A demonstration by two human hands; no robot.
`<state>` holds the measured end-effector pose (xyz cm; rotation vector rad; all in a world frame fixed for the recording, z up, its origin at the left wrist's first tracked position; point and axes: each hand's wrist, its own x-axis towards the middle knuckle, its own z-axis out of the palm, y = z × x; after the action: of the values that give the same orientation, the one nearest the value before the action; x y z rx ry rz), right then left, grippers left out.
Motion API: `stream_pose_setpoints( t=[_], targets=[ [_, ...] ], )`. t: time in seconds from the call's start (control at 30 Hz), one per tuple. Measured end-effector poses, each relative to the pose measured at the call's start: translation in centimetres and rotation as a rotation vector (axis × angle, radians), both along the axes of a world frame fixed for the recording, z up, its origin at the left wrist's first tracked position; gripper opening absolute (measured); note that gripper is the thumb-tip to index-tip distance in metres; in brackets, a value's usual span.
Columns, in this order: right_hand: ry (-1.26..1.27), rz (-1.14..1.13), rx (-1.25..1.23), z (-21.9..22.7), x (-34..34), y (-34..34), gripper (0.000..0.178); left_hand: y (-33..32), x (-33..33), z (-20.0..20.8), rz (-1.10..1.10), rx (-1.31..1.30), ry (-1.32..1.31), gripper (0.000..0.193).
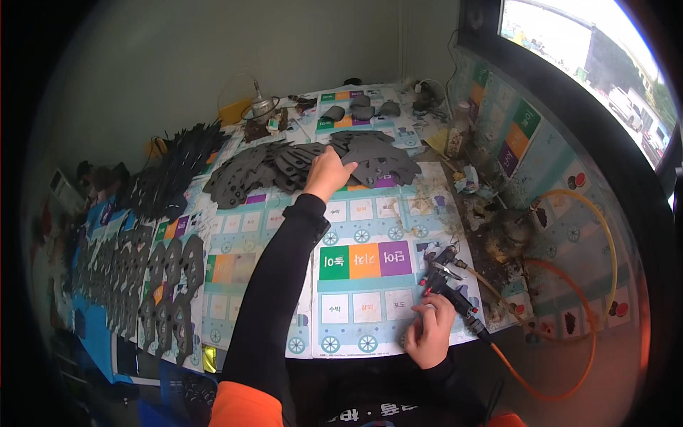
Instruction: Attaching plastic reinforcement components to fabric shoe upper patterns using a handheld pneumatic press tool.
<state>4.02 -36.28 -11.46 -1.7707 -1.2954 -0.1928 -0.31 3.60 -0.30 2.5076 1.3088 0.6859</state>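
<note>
Cutouts, flat, dark, perforated, under left fingers

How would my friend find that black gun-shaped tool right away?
Find the picture-covered table, then its near right corner. By the right hand is a black gun-shaped tool. Unlike the flat grey pieces farther back, it has red bits and an orange hose.

From the left side of my head, a wide fisheye camera looks forward and down across a table covered in pale-blue printed sheets. My bare left hand falls near the view's centre; my bare right hand sits nearer, at five o'clock. A plain grey wall closes twelve; a bright, dark-framed window bends along two.
</note>
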Motion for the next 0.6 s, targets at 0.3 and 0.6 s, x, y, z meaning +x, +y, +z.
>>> stream_pose_setpoints(
  t=[0.3,0.6],
  targets=[
    [-0.002,0.025,0.031,0.0,0.3,0.3,0.037,6.3,6.1,-7.9,0.248,-0.066,-0.183,0.046],
    [0.221,0.038,0.221,8.7,0.8,-0.3,0.04,-8.0,-2.2,11.4,-0.589,-0.095,-0.698,0.015]
  ],
)
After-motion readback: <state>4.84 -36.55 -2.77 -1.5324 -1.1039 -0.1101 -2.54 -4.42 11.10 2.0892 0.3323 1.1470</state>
